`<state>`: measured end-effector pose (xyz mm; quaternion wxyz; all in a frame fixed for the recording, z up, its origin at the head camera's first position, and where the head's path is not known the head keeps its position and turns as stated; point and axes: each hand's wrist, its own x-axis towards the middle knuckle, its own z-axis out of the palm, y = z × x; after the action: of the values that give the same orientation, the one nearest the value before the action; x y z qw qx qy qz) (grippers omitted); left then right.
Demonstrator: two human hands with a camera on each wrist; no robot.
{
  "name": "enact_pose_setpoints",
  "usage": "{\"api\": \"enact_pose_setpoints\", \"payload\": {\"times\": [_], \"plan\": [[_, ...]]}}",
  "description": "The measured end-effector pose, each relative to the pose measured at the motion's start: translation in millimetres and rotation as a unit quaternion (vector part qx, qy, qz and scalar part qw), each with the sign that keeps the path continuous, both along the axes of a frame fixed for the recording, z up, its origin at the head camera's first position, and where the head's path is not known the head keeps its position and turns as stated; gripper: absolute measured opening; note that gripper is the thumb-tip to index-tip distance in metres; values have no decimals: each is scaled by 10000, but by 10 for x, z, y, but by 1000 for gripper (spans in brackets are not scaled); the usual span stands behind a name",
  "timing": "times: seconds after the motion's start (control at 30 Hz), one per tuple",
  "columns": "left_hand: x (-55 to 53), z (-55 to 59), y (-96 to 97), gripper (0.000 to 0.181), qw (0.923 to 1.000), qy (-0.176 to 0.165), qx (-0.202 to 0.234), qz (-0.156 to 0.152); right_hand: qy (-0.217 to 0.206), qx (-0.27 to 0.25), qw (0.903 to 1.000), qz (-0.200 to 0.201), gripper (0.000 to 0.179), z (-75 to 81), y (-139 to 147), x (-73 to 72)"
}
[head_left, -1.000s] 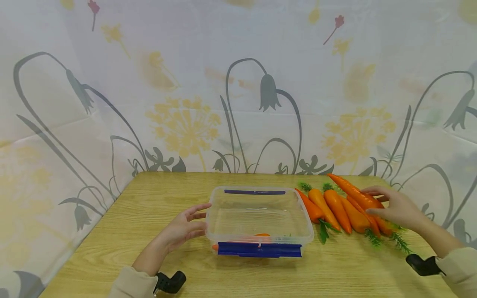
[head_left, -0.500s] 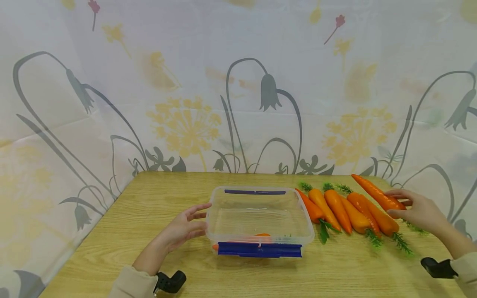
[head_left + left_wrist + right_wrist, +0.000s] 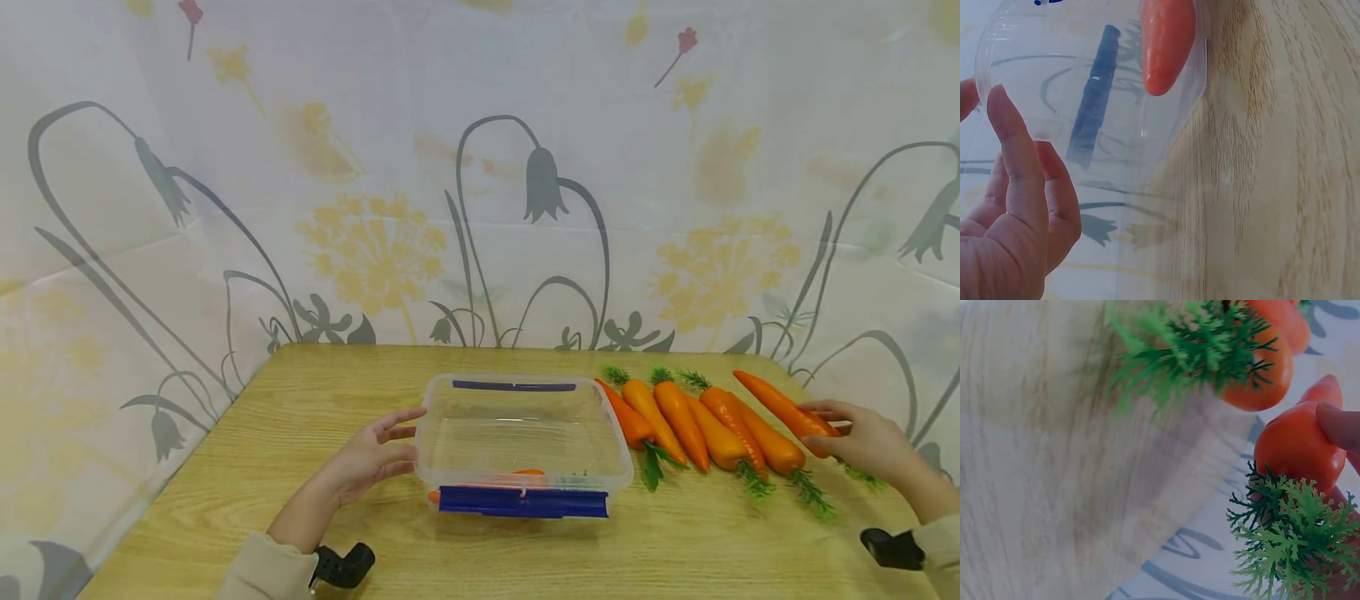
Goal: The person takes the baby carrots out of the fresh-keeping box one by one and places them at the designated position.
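Note:
My right hand [image 3: 873, 437] grips an orange carrot [image 3: 780, 404] near its leafy end, at the right end of a row of carrots [image 3: 682, 417]. In the right wrist view, thumb and fingers hold the thick end of this carrot [image 3: 1297, 447], with green leaves [image 3: 1300, 531] hanging below. My left hand [image 3: 367, 462] rests its fairly straight fingers against the left side of a clear plastic box [image 3: 517, 437] with blue clips. Inside the box, low near the front wall, lies a carrot; its reddish tip [image 3: 1166, 56] shows through the plastic in the left wrist view.
Everything stands on a light wooden table [image 3: 300, 417]. Several carrots with green tops lie side by side right of the box, the nearest one close to its right wall. A flower-patterned cloth [image 3: 480, 167] hangs behind the table.
My right hand has moved right with its carrot, away from over the other carrots, and lowered it beside the row's right end. The left hand and the box have stayed put.

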<state>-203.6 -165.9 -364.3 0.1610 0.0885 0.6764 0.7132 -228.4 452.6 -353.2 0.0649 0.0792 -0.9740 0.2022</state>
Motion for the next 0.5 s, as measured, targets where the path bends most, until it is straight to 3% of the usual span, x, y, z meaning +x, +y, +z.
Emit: {"api": "enact_pose_setpoints", "payload": {"times": [0.5], "plan": [[-7,-23,-11,62,10000,-41,1,21,-412,142,9990,20,45,-160,95,-41]]}}
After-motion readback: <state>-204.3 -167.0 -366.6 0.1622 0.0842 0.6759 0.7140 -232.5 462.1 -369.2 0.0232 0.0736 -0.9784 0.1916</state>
